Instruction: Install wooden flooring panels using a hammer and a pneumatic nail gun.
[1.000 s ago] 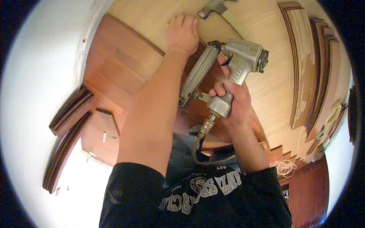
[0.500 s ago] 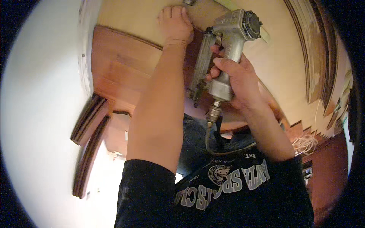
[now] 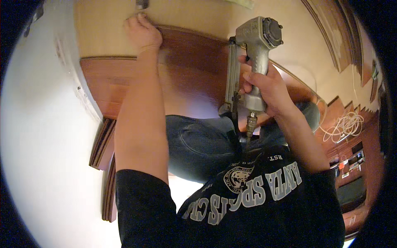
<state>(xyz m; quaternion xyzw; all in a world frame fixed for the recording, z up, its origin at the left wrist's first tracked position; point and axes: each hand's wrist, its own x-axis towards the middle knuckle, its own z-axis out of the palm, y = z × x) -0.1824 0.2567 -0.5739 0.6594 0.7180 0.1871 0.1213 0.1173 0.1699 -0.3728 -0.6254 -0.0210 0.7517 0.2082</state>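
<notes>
"Pale wooden boarding (image 3: 103, 31) fills the upper part, with glossy red-brown wooden planks (image 3: 186, 78) lying below it. Where's the tool?"

"Right of centre, in front of the planks: a silver, pistol-shaped metal nail gun (image 3: 256, 53). The right hand (image 3: 271, 84) is wrapped round its grip, forefinger near the trigger; the palm is hidden."

"And its hose?"

"Only the metal coupling (image 3: 251, 122) shows clearly. Below that, everything is lost against the black printed T-shirt (image 3: 264, 221)."

"What about the left hand (image 3: 142, 34)?"

"Upper left, just beside a plank's end, fingers curled and blurred. I cannot tell whether they pinch anything."

"Something's beyond them."

"A dark grey piece (image 3: 142, 3), cut off by the top edge; its kind is unclear."

"And at left?"

"A stack of dark-edged brown boards (image 3: 102, 144), partly covered by the left arm."
</notes>
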